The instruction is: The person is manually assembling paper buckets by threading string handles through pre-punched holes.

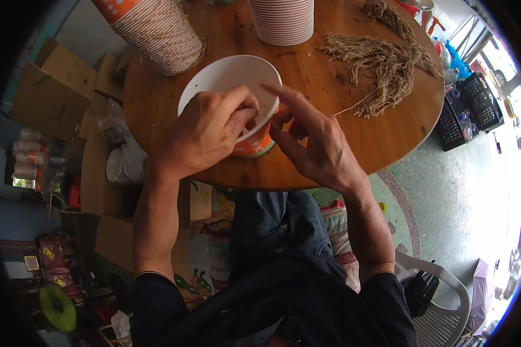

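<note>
Look to the flared paper bucket, white inside and orange and green outside (231, 69), set mouth-up near the close edge of the round brown wooden table (388, 139). Note the left hand (208, 130) curled over the near side of the mouth, thumb and forefinger drawn together, and the right hand (321, 141) bent just outside the wall, forefinger stretched toward the rim. Cannot tell, for the knuckles, about any cord clamped between the fingertips of either hand.

To judge by the pose, busy fixing cord at the rim. Best to steady the wall lightly between both hands, without squeezing the mouth out of round. Twist the cord's end tight before pushing; feed with one hand, catch with the other, and draw through slowly. Leave slack in the thin beige strand (348, 108) running from the loose hank of beige twisted cord (388, 81) toward the right hand, to avoid dragging the bundle along. Keep elbows and cord clear of the tall stack of ribbed white paper buckets (281, 23) and the leaning orange-topped stack wrapped in string (159, 40).
</note>
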Available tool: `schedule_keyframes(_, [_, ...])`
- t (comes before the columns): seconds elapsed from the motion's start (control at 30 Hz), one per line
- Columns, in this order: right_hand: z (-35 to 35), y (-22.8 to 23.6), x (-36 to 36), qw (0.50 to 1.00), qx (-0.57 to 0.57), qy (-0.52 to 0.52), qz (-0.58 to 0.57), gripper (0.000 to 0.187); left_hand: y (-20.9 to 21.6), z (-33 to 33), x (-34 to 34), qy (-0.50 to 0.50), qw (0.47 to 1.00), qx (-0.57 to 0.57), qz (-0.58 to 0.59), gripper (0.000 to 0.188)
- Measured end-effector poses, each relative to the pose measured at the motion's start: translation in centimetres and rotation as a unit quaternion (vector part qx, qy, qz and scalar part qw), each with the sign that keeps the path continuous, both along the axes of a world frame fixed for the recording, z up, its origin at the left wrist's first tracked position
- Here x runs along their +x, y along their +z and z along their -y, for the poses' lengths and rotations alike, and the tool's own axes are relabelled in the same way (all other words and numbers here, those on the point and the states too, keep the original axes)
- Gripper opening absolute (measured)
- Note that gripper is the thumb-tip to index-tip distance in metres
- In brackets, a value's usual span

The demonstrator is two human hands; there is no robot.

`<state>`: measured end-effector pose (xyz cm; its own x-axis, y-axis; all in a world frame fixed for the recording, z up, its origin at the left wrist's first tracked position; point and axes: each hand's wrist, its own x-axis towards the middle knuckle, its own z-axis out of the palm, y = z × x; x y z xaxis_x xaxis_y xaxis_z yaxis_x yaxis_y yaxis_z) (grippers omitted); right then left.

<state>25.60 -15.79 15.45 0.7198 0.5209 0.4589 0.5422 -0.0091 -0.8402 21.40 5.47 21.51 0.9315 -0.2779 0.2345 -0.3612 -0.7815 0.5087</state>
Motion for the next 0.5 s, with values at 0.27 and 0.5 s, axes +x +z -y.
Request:
schedule_keyframes(0.27, [-0.9, 0.7, 0.0, 0.991, -0.016, 0.066, -0.113, 0.03, 2.4, -1.6, -1.4, 0.026, 0.953, -0.278, -0.117, 0.015])
schedule_keyframes(0.5, [-2.3, 0.2, -1.6, 0.964, 0.075, -0.008, -0.256, 0.026, 1.0, -0.1, -1.5, 0.058, 0.932, -0.345, -0.097, 0.028])
